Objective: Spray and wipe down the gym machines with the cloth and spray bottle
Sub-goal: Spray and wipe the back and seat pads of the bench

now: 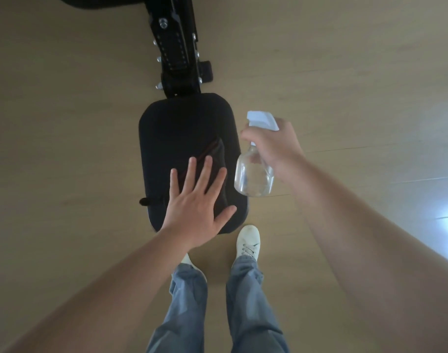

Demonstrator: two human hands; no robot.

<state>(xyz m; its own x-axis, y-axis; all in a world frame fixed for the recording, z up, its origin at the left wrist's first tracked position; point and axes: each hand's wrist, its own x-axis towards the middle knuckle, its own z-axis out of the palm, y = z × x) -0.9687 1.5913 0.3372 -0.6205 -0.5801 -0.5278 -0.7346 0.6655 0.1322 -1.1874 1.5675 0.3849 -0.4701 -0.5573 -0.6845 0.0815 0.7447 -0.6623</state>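
A black padded seat (177,128) of a gym machine fills the middle of the view. On its near right part lies a dark folded cloth (215,155) with thin red stripes. My left hand (196,202) lies flat on the cloth with straight, spread fingers. To the right of the seat, my right hand (273,146) grips the neck of a clear spray bottle (253,174) with a white trigger head. The bottle hangs over the floor beside the seat's right edge.
The machine's black metal frame (177,47) with silver bolts runs away from the seat's far end. A small black knob (144,201) sticks out at the seat's left. Tan floor (65,123) surrounds everything. My white shoes (248,244) and jeans stand right before the seat.
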